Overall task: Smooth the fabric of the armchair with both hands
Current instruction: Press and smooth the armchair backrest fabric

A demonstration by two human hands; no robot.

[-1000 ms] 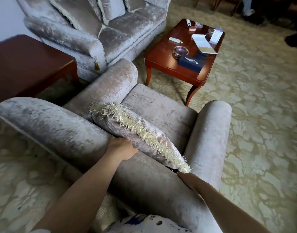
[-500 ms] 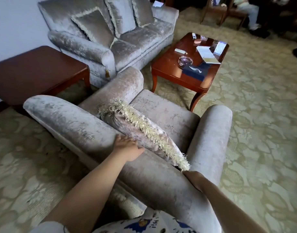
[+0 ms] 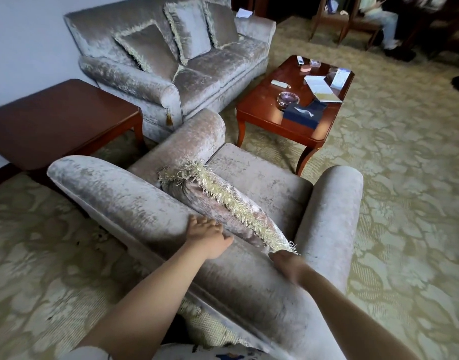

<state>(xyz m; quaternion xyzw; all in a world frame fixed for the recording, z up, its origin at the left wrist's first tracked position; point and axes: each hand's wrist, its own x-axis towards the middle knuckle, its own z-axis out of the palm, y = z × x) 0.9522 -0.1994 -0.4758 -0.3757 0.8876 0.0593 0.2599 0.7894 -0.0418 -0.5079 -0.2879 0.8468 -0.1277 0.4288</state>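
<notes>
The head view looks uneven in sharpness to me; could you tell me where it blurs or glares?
In the head view, the right hand is smeared by motion blur while the left hand is only slightly soft; the armchair is sharp; the coffee table top shows window glare; the edges bow from wide-angle distortion.

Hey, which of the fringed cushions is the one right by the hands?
The fringed cushion propped on the armchair, just beyond the left hand and right hand. The other three cushions sit far off on the sofa.
</notes>
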